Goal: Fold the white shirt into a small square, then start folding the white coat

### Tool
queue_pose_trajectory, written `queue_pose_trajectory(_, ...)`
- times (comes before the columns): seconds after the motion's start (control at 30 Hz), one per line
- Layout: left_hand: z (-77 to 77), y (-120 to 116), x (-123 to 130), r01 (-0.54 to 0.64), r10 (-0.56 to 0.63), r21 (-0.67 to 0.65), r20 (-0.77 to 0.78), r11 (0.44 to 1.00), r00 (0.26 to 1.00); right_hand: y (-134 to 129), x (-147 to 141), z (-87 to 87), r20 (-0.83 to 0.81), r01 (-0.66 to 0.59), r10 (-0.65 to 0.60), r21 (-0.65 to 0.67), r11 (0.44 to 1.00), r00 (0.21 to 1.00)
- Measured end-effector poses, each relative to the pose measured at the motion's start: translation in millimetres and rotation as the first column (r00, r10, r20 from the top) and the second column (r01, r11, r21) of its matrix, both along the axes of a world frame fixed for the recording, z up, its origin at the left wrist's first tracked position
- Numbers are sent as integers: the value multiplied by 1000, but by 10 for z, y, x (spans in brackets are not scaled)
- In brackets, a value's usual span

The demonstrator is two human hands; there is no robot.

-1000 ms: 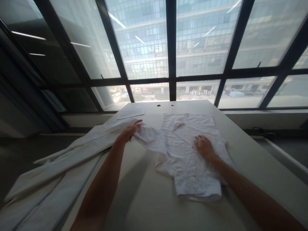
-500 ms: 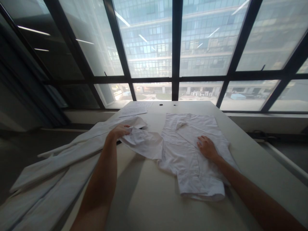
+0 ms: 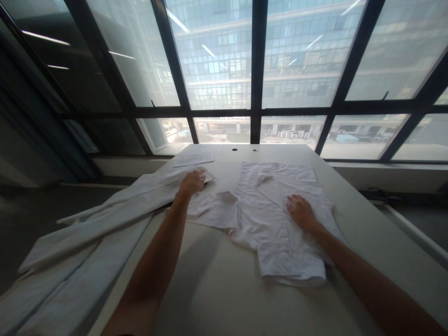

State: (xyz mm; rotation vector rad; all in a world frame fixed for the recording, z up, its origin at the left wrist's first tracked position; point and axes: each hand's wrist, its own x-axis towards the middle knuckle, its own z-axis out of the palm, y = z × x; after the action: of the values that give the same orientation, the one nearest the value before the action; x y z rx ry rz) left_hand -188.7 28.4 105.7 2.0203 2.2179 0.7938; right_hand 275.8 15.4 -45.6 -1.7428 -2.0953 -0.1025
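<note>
A white garment [image 3: 269, 210] lies spread and wrinkled on the white table [image 3: 217, 289], with one sleeve reaching left and another part folded toward the front. My right hand [image 3: 301, 212] rests on its right side, fingers spread a little. Over the table's left edge drapes a pile of off-white clothes [image 3: 115, 219]. At that pile's far end is my left hand [image 3: 193, 181], above the left sleeve, its fingers bent; whether they pinch any cloth is hidden.
Printed paper sheets [image 3: 194, 156] lie at the table's far left corner. Beyond the table stand tall windows with dark frames [image 3: 256, 70]. A dark curtain [image 3: 38, 107] hangs at the left.
My left hand has let go of the garment's left sleeve and moved right and away from me, to the pile's end. The sleeve now lies lower and flatter. My right hand stays in place.
</note>
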Motion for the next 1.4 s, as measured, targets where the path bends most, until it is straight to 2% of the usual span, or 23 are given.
queue_pose_trajectory(0.07,-120,-34,501,153,-152,24,-26,988,988,4,1,-7,0,4,-4,-7,1000,1000)
queue_pose_trajectory(0.17,-427,-139,1212,366,-366,24,-6,930,930,9,0,-4,-2,5,-5,-13,1000,1000)
queue_pose_trajectory(0.23,-666,-211,1524,466,-466,-3,-7,885,885,5,-6,13,-3,3,-3,-24,1000,1000)
queue_pose_trajectory(0.3,-882,-262,1672,536,-538,-47,-39,843,842,-5,-20,40,-3,5,-6,-36,999,1000)
queue_pose_trajectory(0.37,-1046,-286,1695,570,-576,-87,-72,817,814,-18,-38,67,-4,10,-10,-37,999,1000)
queue_pose_trajectory(0.47,-1182,-290,1648,566,-581,-141,-125,813,804,-35,-59,87,-1,2,-2,-24,1000,1000)
queue_pose_trajectory(0.67,-1242,-279,1653,508,-543,-192,-261,840,798,-45,-78,88,10,-7,7,-49,999,1000)
queue_pose_trajectory(0.8,-1253,-276,1675,499,-535,-195,-264,844,802,23,-275,192,-99,-59,53,-62,996,994)
queue_pose_trajectory(0.97,-1236,-292,1680,492,-522,-175,-271,853,809,344,-858,417,-210,-177,143,-153,972,967)
queue_pose_trajectory(1.13,-1230,-300,1677,501,-527,-165,-269,850,806,787,-1372,566,-249,-126,61,-255,959,966)
queue_pose_trajectory(1.27,-1243,-292,1667,513,-532,-145,-266,846,804,982,-1562,553,-308,-66,-40,-328,943,951)
queue_pose_trajectory(1.4,-1244,-288,1664,513,-529,-133,-271,848,804,1074,-1569,528,-410,-127,5,-270,954,912)
